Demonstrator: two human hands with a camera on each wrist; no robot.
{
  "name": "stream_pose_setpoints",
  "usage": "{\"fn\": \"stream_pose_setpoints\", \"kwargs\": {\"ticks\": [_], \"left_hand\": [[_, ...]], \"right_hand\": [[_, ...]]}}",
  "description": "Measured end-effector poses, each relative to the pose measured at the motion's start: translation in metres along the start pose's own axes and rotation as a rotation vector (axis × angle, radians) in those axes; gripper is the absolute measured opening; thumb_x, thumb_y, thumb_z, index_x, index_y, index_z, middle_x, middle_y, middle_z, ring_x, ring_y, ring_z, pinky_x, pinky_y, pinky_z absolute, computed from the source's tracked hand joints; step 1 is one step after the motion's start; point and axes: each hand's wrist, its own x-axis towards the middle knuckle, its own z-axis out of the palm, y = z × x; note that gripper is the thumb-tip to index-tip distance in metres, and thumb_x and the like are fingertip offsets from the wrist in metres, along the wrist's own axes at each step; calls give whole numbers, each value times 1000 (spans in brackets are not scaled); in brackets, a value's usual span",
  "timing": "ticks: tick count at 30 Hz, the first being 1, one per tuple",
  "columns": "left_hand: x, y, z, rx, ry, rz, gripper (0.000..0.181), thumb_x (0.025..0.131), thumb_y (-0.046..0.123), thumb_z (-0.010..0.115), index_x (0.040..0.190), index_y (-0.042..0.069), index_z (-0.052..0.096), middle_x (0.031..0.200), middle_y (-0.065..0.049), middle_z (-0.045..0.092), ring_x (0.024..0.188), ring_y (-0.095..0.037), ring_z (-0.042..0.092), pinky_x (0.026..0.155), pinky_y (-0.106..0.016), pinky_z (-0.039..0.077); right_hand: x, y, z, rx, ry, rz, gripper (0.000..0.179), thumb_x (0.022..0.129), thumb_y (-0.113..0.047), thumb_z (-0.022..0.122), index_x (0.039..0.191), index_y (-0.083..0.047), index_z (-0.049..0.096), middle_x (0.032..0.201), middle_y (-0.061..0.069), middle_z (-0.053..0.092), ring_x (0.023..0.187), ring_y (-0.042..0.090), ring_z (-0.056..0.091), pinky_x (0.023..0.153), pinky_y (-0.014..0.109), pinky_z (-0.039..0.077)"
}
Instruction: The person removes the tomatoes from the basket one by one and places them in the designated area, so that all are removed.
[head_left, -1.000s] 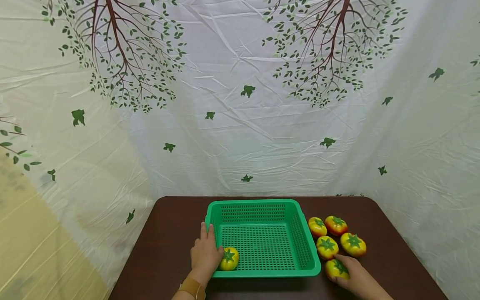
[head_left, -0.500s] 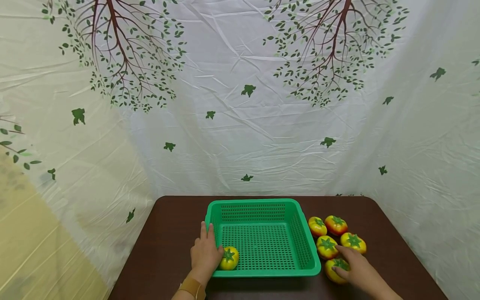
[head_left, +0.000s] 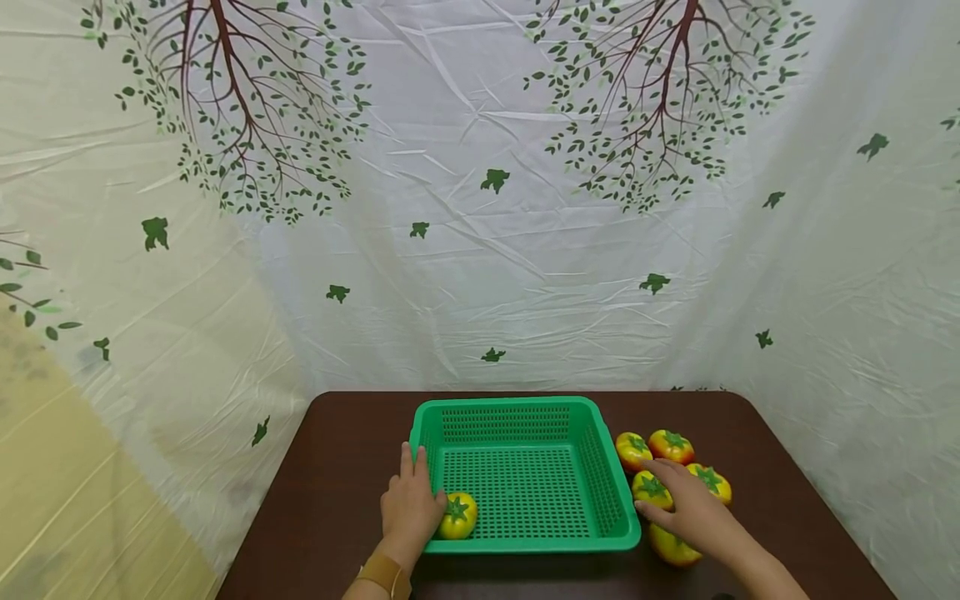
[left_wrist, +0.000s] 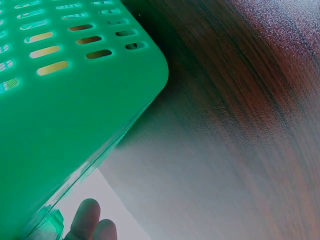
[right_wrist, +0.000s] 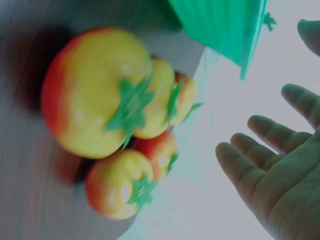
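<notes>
My left hand [head_left: 408, 508] rests at the left rim of a green plastic basket [head_left: 525, 546], its fingers straight and the thumb over the inner side. Close to that thumb, one yellow tomato [head_left: 459, 517] with a green star-shaped top lies inside the basket. In the left wrist view two fingertips [left_wrist: 85, 220] show beyond the basket's rim. My right hand [head_left: 693, 508] is spread above the tomatoes right of the basket, nearest the middle tomato [head_left: 651, 490], and holds nothing. In the right wrist view its fingers [right_wrist: 270, 132] stand apart from the large near tomato [right_wrist: 95, 95].
Yellow-red tomatoes lie around the right hand: one at the back left [head_left: 632, 450], one behind [head_left: 671, 447], one at the right [head_left: 712, 483], one at the front [head_left: 671, 546]. They sit on a dark brown table [head_left: 360, 433]. A patterned white curtain [head_left: 465, 292] hangs behind it.
My right hand has come away from the front tomato, risen, and moved forward over the middle one. The left hand and the basket stay in place.
</notes>
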Motion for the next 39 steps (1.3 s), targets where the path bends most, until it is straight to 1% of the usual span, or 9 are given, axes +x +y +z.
{"fn": "stream_pose_setpoints", "kwargs": {"ticks": [5, 10, 13, 16, 21, 26, 33, 39], "left_hand": [[-1, 1, 0, -4, -7, -6, 81, 84, 30, 77, 154, 11, 41, 166, -15, 27, 73, -23, 46, 59, -40, 41], [-1, 2, 1, -1, 4, 1, 81, 84, 30, 77, 154, 11, 41, 165, -16, 28, 74, -24, 47, 59, -41, 42], [-1, 3, 1, -1, 12, 8, 81, 84, 31, 78, 153, 11, 41, 165, -16, 28, 75, -24, 48, 59, -41, 43], [-1, 3, 1, 2, 16, 12, 81, 84, 31, 78, 153, 11, 41, 165, -16, 28, 73, -24, 48, 58, -40, 42], [-1, 3, 1, 5, 18, 14, 80, 84, 30, 78, 153, 11, 42, 165, -16, 28, 72, -23, 46, 58, -40, 42], [-1, 2, 1, 7, 15, 15, 81, 84, 31, 77, 153, 11, 41, 165, -16, 28, 72, -23, 46, 58, -40, 42], [0, 1, 1, 12, 12, 14, 80, 85, 30, 77, 154, 11, 41, 165, -16, 28, 72, -22, 45, 57, -39, 41], [-1, 2, -2, 18, 7, 4, 80, 84, 30, 77, 153, 10, 41, 164, -16, 29, 76, -25, 51, 61, -43, 46]], "right_hand": [[8, -17, 3, 18, -3, -41, 64, 88, -37, 74, 138, -1, 56, 136, 21, 59, 126, 44, 55, 100, 64, 46], [18, -36, 5, 21, -18, -75, 67, 90, -41, 72, 143, -5, 53, 144, 25, 52, 131, 48, 50, 102, 66, 44], [28, -48, 8, 17, -40, -91, 67, 90, -43, 71, 145, -9, 52, 148, 25, 49, 133, 48, 48, 102, 66, 45], [38, -64, 10, 20, -53, -143, 66, 90, -40, 73, 145, -10, 52, 148, 25, 48, 134, 49, 47, 101, 66, 45], [53, -91, 12, 48, -95, -213, 67, 91, -37, 72, 147, -10, 49, 153, 24, 42, 138, 49, 41, 103, 65, 45], [66, -113, 16, 52, -143, -246, 66, 93, -35, 70, 149, -11, 47, 155, 23, 40, 142, 46, 38, 105, 63, 44], [84, -134, 27, 44, -211, -282, 64, 93, -35, 70, 149, -13, 48, 157, 20, 39, 144, 42, 38, 108, 60, 43], [97, -148, 43, 12, -263, -330, 63, 93, -34, 70, 148, -14, 49, 155, 19, 42, 142, 41, 41, 108, 58, 44]]}}
